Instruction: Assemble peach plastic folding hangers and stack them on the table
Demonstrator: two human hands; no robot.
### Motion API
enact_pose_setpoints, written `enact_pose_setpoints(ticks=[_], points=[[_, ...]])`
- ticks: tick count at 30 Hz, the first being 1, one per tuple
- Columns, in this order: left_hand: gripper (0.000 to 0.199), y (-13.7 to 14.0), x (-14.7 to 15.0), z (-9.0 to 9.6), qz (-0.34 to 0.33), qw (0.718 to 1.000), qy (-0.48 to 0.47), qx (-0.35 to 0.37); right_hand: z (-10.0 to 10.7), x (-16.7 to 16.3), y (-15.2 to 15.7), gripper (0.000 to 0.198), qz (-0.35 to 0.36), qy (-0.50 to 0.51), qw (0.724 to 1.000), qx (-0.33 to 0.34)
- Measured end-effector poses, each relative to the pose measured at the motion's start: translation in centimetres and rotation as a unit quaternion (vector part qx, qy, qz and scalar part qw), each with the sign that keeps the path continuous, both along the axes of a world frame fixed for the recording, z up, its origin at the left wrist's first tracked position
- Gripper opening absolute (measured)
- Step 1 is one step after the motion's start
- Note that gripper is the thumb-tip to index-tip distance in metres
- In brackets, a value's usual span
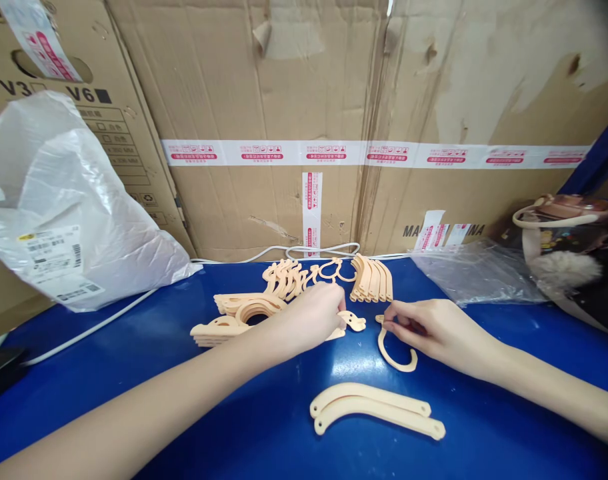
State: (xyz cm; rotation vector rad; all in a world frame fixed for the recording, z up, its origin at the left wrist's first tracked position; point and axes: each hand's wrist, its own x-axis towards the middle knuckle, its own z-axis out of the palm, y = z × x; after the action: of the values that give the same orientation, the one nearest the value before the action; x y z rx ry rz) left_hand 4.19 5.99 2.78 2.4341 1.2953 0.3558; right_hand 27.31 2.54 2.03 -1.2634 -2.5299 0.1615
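Pinching, right hand: right hand [437, 328] closes thumb and forefinger on the top end of a curved hook piece [394, 350], which lies flat on the blue table [134, 373] just right of the left hand.
Left hand: left hand [311, 313] rests curled, knuckles up, over a small beige piece [353, 322]; probably gripping it, though the fingers hide the contact, so I cannot tell.
Handling: hook piece looks like thin moulded plastic, light, fairly stiff with some flex, smooth enough to slide on the table; best taken by an end, edge-on, as the pinch does now.
Near the left hand: flat stack of beige parts [234, 317] touching its wrist side; bundle of upright parts [287, 277] just behind it; fanned stack [371, 279] behind and right.
Toward the person: two long curved strips [377, 410] lie side by side, well apart from the left hand.
Further out: white plastic bag [59, 207] far left, clear plastic sheet [477, 270] right, cardboard boxes [309, 100] behind, white cable [94, 323].
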Motion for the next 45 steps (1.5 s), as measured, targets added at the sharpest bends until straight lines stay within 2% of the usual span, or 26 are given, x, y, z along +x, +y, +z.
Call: enact_pose_setpoints(ticks=[3,6,11,14,17,21,25,30,35,38,41,45], points=[[0.007,0.1,-0.4,0.0,0.005,0.999,0.015,0.036,0.6,-0.5,-0.2,0.016,0.022,-0.021,0.999,0.018],[0.013,-0.2,-0.5,0.8,0.012,0.997,0.028,0.077,1.4,-0.6,-0.4,0.018,0.038,-0.057,0.996,0.048],[0.012,-3.3,-0.6,3.0,0.009,0.991,0.03,0.127,1.4,0.2,-0.6,0.024,0.101,-0.138,0.978,0.12],[0.013,-6.4,-1.1,2.9,-0.068,0.992,0.014,0.105,0.4,0.6,-0.5,0.027,0.125,-0.171,0.962,0.172],[0.017,-8.8,-1.9,1.4,-0.118,0.99,0.026,0.068,-0.5,0.1,-0.3,0.024,0.142,-0.173,0.954,0.199],[0.012,-10.0,-2.8,-0.7,-0.111,0.992,0.024,0.046,-0.7,-1.0,-0.2,0.023,0.142,-0.156,0.959,0.189],[0.016,-9.9,-3.3,-1.6,-0.07,0.997,-0.024,0.031,-0.9,-1.4,0.1,0.025,0.134,-0.145,0.964,0.179],[0.013,-9.7,-3.4,-1.8,-0.024,0.998,-0.058,0.014,-1.7,-0.9,0.2,0.027,0.107,-0.07,0.975,0.18],[0.014,-9.8,-3.5,-1.8,-0.021,0.998,-0.062,0.013,-2.0,-0.6,0.3,0.025,0.069,0.042,0.991,0.11],[0.026,-9.9,-3.6,-1.8,-0.001,0.998,-0.061,0.033,-1.9,-0.5,0.4,0.025,0.067,0.048,0.993,0.084],[0.038,-10.0,-3.6,-1.8,0.033,0.997,-0.045,0.049,-1.9,-0.5,0.5,0.024,0.054,0.046,0.993,0.09],[0.02,-9.9,-3.6,-2.1,0.034,0.999,-0.033,0.024,-2.0,-0.5,0.5,0.021,0.034,0.062,0.993,0.09]])
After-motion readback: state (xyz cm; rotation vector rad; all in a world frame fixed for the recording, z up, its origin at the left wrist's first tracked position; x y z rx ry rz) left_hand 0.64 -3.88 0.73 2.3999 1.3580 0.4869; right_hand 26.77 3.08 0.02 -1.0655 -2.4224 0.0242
